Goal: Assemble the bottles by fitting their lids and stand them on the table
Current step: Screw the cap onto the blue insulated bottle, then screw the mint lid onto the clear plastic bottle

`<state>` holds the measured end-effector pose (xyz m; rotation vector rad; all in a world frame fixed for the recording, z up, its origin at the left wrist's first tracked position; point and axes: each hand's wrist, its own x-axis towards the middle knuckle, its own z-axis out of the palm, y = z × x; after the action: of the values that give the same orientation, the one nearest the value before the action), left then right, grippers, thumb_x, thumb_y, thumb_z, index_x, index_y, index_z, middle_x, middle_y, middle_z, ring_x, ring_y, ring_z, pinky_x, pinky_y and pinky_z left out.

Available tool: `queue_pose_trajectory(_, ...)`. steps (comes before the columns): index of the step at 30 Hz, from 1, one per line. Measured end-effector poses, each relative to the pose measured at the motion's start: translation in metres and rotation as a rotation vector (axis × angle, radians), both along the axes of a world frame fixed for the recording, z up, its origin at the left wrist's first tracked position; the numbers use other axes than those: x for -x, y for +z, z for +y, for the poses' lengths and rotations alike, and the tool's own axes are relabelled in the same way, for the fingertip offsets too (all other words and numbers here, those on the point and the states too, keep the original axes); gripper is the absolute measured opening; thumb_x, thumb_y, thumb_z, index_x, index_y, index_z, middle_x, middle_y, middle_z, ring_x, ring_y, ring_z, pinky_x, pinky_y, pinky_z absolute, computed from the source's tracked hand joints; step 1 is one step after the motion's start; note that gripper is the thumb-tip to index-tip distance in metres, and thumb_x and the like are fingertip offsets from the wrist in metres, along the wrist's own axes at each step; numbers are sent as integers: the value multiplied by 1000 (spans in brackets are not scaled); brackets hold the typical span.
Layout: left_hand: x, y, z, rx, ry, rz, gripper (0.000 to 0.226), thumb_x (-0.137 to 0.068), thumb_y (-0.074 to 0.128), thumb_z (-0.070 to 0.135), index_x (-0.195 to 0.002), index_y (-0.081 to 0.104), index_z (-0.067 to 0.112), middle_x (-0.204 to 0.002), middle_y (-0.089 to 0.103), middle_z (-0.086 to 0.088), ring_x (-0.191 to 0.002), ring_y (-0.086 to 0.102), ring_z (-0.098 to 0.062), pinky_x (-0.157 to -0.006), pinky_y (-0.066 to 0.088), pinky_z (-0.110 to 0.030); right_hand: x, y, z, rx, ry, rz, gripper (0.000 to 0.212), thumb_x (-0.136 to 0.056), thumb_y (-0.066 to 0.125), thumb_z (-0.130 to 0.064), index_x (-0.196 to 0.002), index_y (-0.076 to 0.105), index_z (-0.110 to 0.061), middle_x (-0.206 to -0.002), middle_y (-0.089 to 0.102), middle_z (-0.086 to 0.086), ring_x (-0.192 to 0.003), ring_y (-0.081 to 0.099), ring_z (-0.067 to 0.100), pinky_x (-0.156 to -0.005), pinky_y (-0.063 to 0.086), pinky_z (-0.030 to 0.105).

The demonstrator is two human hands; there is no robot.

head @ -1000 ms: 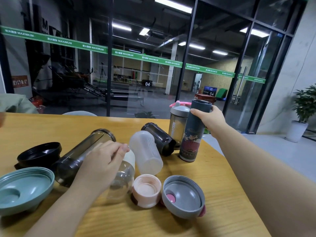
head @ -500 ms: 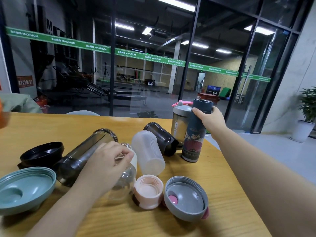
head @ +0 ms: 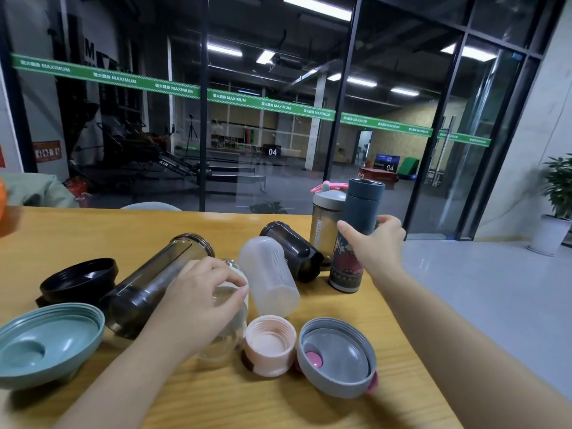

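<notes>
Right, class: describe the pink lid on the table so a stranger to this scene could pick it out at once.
Start at the wooden table and look along its near edge, just right of the left hand. The pink lid lies there open side up, its inner threads showing, beside the wider grey lid. It is the only pale pink lid, and the smallest.

I see a honey-yellow woodgrain tabletop (head: 325,407). The upright flask (head: 356,236) is slate blue with a red-and-cream fan pattern low down. One lid (head: 268,344) is pale pink, another (head: 337,357) grey with a pink spot, a third (head: 46,345) teal, a fourth (head: 79,278) black.
</notes>
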<state>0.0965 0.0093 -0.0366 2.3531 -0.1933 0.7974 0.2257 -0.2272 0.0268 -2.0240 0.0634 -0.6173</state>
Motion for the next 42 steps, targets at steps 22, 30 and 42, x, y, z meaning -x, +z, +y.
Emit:
queue_pose_trajectory(22, 15, 14, 19, -130, 28, -344, 31, -90, 49, 29, -102, 69, 9, -99, 63, 1, -94, 58, -13, -83, 45, -24, 33, -33, 94, 236, 432, 682, 97, -84, 62, -48, -148, 2, -7, -142, 38, 19, -124, 45, 35, -99, 45, 44)
queue_pose_trajectory(30, 41, 2, 44, 17, 151, -311, 9, -89, 60, 21, -94, 67, 25, -94, 62, 14, -91, 56, 2, -75, 38, -5, 36, -34, 87, 183, 433, 624, 93, -84, 64, -45, -147, 8, -6, -137, 43, 16, -118, 48, 32, -84, 45, 39)
queue_pose_trajectory(42, 71, -15, 64, -62, 665, -140, 21, -79, 72, 12, -100, 70, 17, -103, 63, -5, -101, 55, -31, -84, 40, -47, 50, -29, 80, 21, 491, 298, 83, -77, 72, -37, -139, 23, -13, -113, 48, 5, -98, 56, 24, -77, 54, 37)
